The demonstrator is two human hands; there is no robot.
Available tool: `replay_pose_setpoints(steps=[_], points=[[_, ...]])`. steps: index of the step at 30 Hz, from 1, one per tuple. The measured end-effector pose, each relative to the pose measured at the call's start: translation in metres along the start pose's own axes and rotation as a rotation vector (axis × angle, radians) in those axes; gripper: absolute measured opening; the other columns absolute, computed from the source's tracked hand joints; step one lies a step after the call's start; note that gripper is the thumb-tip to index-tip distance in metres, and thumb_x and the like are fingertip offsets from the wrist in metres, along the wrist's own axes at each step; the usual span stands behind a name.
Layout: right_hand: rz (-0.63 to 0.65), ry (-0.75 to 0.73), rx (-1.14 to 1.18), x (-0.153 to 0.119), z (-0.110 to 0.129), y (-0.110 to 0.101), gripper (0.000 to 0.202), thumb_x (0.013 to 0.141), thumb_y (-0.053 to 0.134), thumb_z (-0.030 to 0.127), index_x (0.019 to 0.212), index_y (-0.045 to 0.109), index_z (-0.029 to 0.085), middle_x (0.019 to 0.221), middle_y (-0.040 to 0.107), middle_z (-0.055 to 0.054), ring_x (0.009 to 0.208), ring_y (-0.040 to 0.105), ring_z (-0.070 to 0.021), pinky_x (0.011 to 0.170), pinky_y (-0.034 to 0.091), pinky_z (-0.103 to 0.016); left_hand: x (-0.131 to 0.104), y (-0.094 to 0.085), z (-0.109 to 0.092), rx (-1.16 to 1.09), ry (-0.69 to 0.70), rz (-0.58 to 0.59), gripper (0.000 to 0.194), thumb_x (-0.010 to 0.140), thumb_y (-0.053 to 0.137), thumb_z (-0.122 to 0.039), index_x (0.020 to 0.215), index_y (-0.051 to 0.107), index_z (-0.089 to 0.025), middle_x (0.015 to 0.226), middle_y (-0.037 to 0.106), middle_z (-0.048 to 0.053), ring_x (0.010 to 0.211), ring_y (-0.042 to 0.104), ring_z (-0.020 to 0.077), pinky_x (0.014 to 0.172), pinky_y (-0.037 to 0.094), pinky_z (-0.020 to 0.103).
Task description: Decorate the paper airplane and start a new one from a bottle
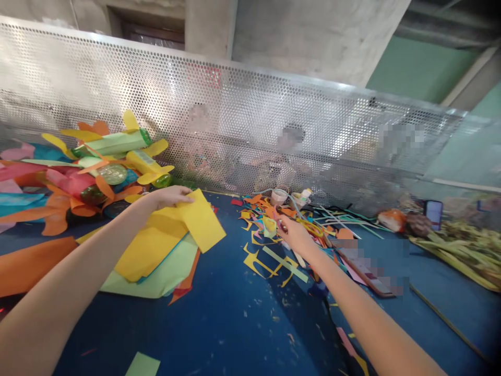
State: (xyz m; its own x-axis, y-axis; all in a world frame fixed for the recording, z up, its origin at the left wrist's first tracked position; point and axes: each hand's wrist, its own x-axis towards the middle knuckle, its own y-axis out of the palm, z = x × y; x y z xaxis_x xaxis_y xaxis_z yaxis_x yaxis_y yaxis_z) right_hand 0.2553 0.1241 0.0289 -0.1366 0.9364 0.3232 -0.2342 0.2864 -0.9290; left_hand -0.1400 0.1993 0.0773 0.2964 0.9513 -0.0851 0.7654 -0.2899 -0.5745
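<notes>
My left hand (pixel 172 197) is closed on a yellow paper piece (pixel 203 222), pinching its upper left corner. Below it lies a stack of coloured sheets: a large yellow sheet (pixel 151 245) over a pale green sheet (pixel 176 271), with blue and orange edges showing. My right hand (pixel 293 230) reaches into a pile of paper scraps (pixel 256 263), its fingers bent together. Something small and pinkish shows at those fingertips, too small to name. A pale green strip (pixel 285 263) lies among yellow cut-offs just below that hand.
Bottles dressed in paper petals (pixel 113 141) are heaped at the left. A white cup (pixel 278 197) stands behind the scraps. A phone (pixel 368 269) lies to the right; another phone (pixel 433 215) leans by some corn husks (pixel 462 245). A perforated metal panel (pixel 235 125) borders the blue table (pixel 235 324).
</notes>
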Motion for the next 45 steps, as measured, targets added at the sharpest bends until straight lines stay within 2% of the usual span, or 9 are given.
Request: replay_pose_setpoints(steps=[4,12,20,28,31,35,40,43,45], points=[[-0.025,0.017,-0.023,0.023,-0.020,0.010,0.026,0.083,0.048,0.012,0.106,0.059,0.016,0.089,0.068,-0.009,0.080,0.063,-0.0202,0.071,0.043,-0.027,0.008,0.038,-0.020,-0.524,0.046,0.096,0.040,0.064,0.075,-0.030,0.099,0.063,-0.015,0.097,0.068,0.007,0.080,0.065,0.0176,0.058,0.052,0.020],[-0.132,0.052,0.012,0.045,-0.043,0.029,0.030,0.076,0.049,0.003,0.101,0.059,0.016,0.098,0.065,-0.008,0.093,0.060,-0.0183,0.084,0.042,-0.029,0.044,0.121,-0.046,-0.666,-0.010,0.132,0.022,0.086,0.053,-0.024,0.108,0.052,-0.020,0.083,0.067,0.001,0.045,0.057,0.0039,0.049,0.050,0.014],[-0.186,0.106,0.079,0.042,-0.054,0.024,0.032,0.076,0.046,0.003,0.104,0.054,0.017,0.095,0.065,-0.006,0.089,0.061,-0.0159,0.081,0.044,-0.028,0.050,0.156,-0.048,-0.562,0.020,0.280,0.016,0.081,0.059,-0.019,0.095,0.057,-0.012,0.076,0.067,0.007,0.051,0.063,0.0130,0.050,0.053,0.022],[-0.047,0.263,0.040,0.022,-0.069,-0.005,0.019,0.075,0.058,0.019,0.093,0.058,0.017,0.077,0.070,-0.006,0.070,0.066,-0.0192,0.060,0.044,-0.024,0.052,0.179,-0.058,-0.356,0.172,0.145,0.029,0.085,0.048,-0.013,0.113,0.053,-0.013,0.099,0.068,0.010,0.080,0.067,0.0168,0.070,0.054,0.026],[-0.020,0.262,0.042,0.015,-0.071,-0.004,0.017,0.072,0.061,0.024,0.088,0.059,0.019,0.073,0.071,-0.006,0.072,0.067,-0.0228,0.061,0.045,-0.026,0.050,0.171,-0.063,-0.142,0.219,0.015,0.023,0.073,0.066,-0.020,0.095,0.064,-0.013,0.096,0.069,0.010,0.089,0.065,0.0236,0.079,0.051,0.031],[-0.114,0.176,0.076,0.011,-0.062,0.003,0.014,0.075,0.055,0.031,0.084,0.059,0.021,0.084,0.071,-0.007,0.082,0.067,-0.0230,0.070,0.048,-0.029,0.052,0.124,-0.054,0.146,0.235,-0.271,0.027,0.076,0.065,-0.030,0.097,0.064,-0.014,0.107,0.064,0.012,0.109,0.054,0.0279,0.094,0.041,0.034],[-0.161,-0.034,0.091,0.001,-0.022,0.002,0.016,0.078,0.050,0.027,0.089,0.058,0.020,0.089,0.070,-0.008,0.084,0.065,-0.0225,0.078,0.048,-0.034,0.050,0.055,-0.019,0.430,0.134,-0.448,0.029,0.089,0.051,-0.031,0.114,0.053,-0.016,0.116,0.055,0.009,0.097,0.057,0.0202,0.082,0.049,0.040],[-0.164,-0.097,0.105,-0.006,0.009,0.001,0.016,0.078,0.051,0.026,0.090,0.060,0.020,0.091,0.069,-0.007,0.087,0.064,-0.0225,0.079,0.048,-0.034,0.046,0.038,0.007,0.560,0.081,-0.522,0.034,0.087,0.054,-0.031,0.117,0.051,-0.015,0.118,0.053,0.009,0.101,0.056,0.0235,0.083,0.048,0.043],[-0.160,-0.141,0.123,-0.012,0.028,0.001,0.016,0.079,0.050,0.026,0.090,0.060,0.020,0.093,0.068,-0.007,0.087,0.064,-0.0222,0.079,0.048,-0.034,0.045,0.035,0.021,0.624,0.047,-0.535,0.050,0.081,0.059,-0.018,0.128,0.045,-0.017,0.139,0.034,0.018,0.118,0.041,0.0357,0.091,0.041,0.048]])
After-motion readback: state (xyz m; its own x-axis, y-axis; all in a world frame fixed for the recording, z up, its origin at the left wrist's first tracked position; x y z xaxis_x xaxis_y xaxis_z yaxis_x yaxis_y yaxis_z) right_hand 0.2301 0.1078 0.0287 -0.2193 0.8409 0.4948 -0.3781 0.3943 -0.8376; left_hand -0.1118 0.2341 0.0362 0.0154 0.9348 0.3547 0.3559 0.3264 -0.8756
